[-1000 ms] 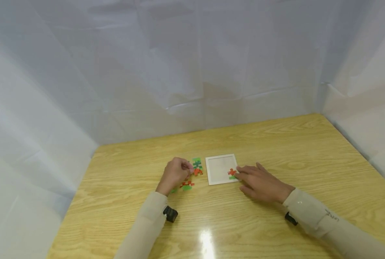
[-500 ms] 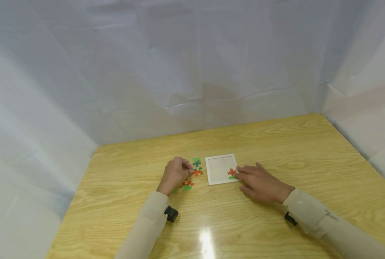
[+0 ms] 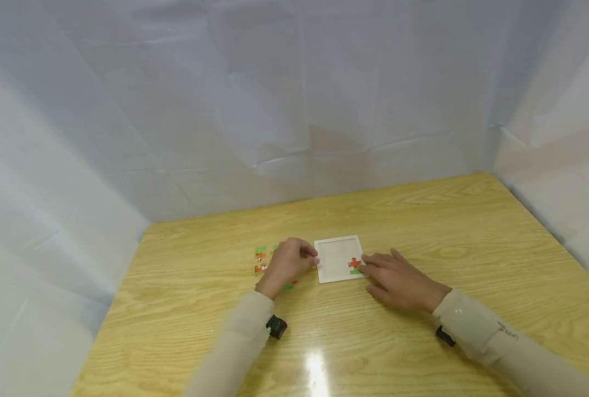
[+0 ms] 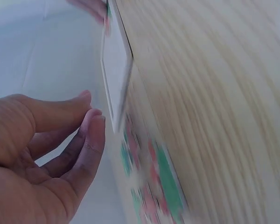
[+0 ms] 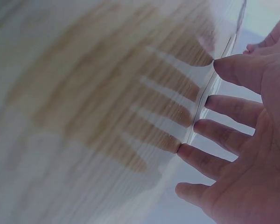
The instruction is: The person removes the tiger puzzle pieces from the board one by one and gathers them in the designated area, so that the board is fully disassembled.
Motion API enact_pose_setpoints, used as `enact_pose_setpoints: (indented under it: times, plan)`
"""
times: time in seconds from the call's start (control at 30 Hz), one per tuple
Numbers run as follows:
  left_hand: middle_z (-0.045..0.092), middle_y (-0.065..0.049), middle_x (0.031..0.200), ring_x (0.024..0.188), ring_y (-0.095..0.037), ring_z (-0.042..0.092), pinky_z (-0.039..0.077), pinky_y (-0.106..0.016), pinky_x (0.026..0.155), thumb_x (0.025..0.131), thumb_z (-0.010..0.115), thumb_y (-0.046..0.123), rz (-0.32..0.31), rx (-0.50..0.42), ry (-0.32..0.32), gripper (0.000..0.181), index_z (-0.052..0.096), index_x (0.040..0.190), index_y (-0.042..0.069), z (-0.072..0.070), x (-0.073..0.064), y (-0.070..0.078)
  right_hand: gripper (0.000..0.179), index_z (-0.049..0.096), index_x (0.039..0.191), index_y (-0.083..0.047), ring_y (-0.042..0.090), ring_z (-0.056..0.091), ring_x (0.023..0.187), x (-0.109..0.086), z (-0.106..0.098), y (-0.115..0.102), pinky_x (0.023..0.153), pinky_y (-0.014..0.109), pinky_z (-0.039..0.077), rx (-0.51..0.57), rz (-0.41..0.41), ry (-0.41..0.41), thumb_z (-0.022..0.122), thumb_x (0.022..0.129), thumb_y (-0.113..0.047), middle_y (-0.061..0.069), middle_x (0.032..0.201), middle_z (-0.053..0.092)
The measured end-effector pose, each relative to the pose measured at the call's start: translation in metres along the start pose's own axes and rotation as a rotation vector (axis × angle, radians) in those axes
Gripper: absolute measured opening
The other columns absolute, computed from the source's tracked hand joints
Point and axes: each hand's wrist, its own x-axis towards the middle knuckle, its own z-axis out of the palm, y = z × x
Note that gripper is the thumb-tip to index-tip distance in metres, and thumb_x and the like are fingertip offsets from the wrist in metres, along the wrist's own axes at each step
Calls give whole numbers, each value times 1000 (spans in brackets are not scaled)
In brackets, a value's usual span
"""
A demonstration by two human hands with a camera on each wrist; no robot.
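Observation:
My left hand [image 3: 290, 261] is at the left edge of a square white puzzle tray [image 3: 341, 239], its thumb and fingertips pinched together. They pinch what seems to be a small puzzle piece, almost wholly hidden by the fingers. In the left wrist view the fingertips are raised beside the tray [image 4: 116, 70]. Inside the tray's lower right corner lies a red and green puzzle piece [image 3: 354, 263]. My right hand [image 3: 400, 280] lies with fingers spread at the tray's right edge, fingertips touching that edge and close to the piece.
Several loose red, orange and green puzzle pieces [image 3: 260, 269] lie left of the tray, partly covered by my left hand and wrist. The wooden table [image 3: 363, 342] runs back to white sheeting [image 3: 274, 110], which also hangs at both sides.
My left hand has moved right from the loose pieces to the tray's left edge, fingertips still pinched. Pieces on the far left are uncovered. The right hand has stayed in place.

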Motion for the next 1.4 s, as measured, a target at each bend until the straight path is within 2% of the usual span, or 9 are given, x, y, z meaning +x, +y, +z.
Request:
enact_pose_setpoints:
  times: [0.23, 0.43, 0.57, 0.73, 0.93, 1.23, 1.4]
  plan:
    - [73, -4, 89, 79, -12, 65, 53, -29, 73, 91, 77, 11, 76, 47, -88, 11, 78, 99, 3, 23, 10, 24, 44, 58, 139, 1, 44, 46, 136, 0, 1, 2, 109, 73, 24, 7, 7, -5, 63, 102, -22, 24, 147, 50]
    - [73, -4, 96, 85, -12, 65, 53, -26, 77, 88, 81, 14, 62, 72, -133, 21, 76, 105, 3, 42, 18, 32, 46, 57, 140, 1, 43, 45, 137, 2, 2, 4, 109, 74, 22, 32, 7, -9, 63, 102, -23, 24, 148, 49]
    - [71, -2, 96, 85, -11, 62, 52, -26, 78, 86, 83, 18, 53, 87, -134, 24, 75, 104, 5, 49, 21, 37, 44, 58, 139, 2, 43, 45, 137, 3, 2, 5, 109, 75, 21, 34, 10, -18, 63, 101, -22, 24, 148, 48]
    - [70, 0, 91, 80, -9, 60, 51, -24, 74, 83, 86, 18, 53, 113, -111, 23, 75, 100, 6, 53, 23, 40, 44, 60, 137, 2, 42, 45, 137, 3, 2, 6, 109, 75, 21, 26, 17, -26, 63, 101, -23, 24, 148, 49]
    - [71, -2, 90, 79, -9, 61, 51, -24, 74, 81, 87, 16, 40, 95, -99, 24, 76, 98, 4, 56, 24, 43, 42, 61, 135, 2, 42, 46, 136, 2, 1, 6, 108, 75, 21, 27, 19, -27, 64, 101, -23, 24, 147, 50]
    - [70, -1, 88, 78, -9, 60, 51, -23, 73, 80, 88, 15, 30, 66, -88, 23, 75, 97, 5, 59, 25, 42, 34, 68, 125, 1, 41, 53, 129, -2, 0, 8, 107, 75, 26, 11, -33, 31, 64, 101, -22, 20, 139, 59]
    - [69, 0, 88, 78, -8, 59, 50, -22, 72, 80, 88, 14, 32, 63, -80, 23, 76, 97, 6, 60, 25, 40, 32, 69, 124, 1, 42, 53, 129, -2, -1, 9, 107, 74, 25, 20, -24, 19, 63, 101, -21, 19, 137, 61]
